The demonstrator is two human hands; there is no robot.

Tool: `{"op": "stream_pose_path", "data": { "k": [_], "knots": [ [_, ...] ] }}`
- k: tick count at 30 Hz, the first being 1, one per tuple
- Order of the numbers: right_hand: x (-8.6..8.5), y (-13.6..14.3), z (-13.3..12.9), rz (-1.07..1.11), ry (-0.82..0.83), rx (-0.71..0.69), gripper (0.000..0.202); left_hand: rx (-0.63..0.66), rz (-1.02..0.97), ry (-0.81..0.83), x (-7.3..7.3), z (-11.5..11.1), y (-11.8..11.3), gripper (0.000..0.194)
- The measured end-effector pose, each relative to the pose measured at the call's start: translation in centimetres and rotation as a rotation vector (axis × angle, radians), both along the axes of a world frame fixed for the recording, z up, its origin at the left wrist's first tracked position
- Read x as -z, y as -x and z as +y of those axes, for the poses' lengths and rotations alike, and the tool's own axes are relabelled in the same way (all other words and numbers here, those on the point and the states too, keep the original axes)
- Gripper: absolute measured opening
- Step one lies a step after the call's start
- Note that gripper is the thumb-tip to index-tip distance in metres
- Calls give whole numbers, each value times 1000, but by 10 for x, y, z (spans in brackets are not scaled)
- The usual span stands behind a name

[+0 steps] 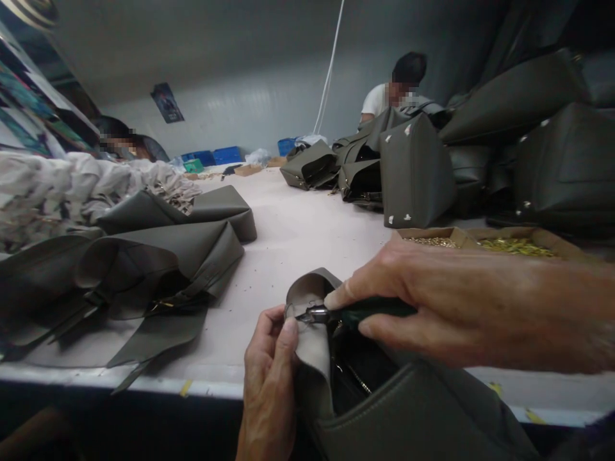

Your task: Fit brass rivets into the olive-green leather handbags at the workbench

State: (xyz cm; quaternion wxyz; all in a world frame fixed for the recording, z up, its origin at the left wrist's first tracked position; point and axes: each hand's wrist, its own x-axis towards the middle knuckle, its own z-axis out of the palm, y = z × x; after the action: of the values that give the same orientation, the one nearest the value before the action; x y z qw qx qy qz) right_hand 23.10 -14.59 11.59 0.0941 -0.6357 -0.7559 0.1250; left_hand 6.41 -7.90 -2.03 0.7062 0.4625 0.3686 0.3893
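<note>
Two hands are busy with one dark grey-green bag [423, 410] at the near edge of the bench [288, 256], its mouth open and a zip [359, 381] showing inside. The left hand [270, 365] has a narrow grip, thumb against fingers, pinching the bag's raised flap [312, 349]. The right hand [432, 301] has its grip closed around the dark green handles of what look like pliers [348, 312], forefinger stretched along them, their metal tip against the flap. Something thin and looped shows by the tip, too small to make out.

As far as I can judge, this bag is partway through: the body is stitched and the zip is in, while the spot under the tip looks unfinished. Whether a fitting is already fixed there cannot be told.

More bags [418, 173] are heaped on the right, one with metal feet on its base; others [158, 256] lie on the left. Which pile is finished is unclear. Two boxes [454, 234] beyond the right hand hold plenty of small gold-coloured pieces [516, 246].
</note>
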Motion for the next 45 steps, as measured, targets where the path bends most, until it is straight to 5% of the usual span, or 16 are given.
{"op": "stream_pose_path", "data": {
  "k": [5,12,15,22,25,31,36,45],
  "knots": [
    [3,-4,4,58,50,58,23,-9,21,-23,2,2,-1,35],
    [44,6,-30,86,-274,37,19,-23,-13,14,7,-1,-4,35],
    [51,21,-35,122,-309,157,16,-37,-16,16,9,-5,-4,34],
    [57,39,-29,114,-192,291,20,-67,-24,34,8,-5,-4,30],
    [54,28,-29,314,-154,284,20,-78,-57,65,4,-3,-3,28],
    [45,5,-18,877,237,363,24,-33,-79,63,1,2,-1,27],
    [41,-6,-3,1138,404,447,25,34,-52,61,4,9,0,36],
    [21,-15,14,1095,490,455,14,23,83,-65,2,18,-2,37]
  ]
}}
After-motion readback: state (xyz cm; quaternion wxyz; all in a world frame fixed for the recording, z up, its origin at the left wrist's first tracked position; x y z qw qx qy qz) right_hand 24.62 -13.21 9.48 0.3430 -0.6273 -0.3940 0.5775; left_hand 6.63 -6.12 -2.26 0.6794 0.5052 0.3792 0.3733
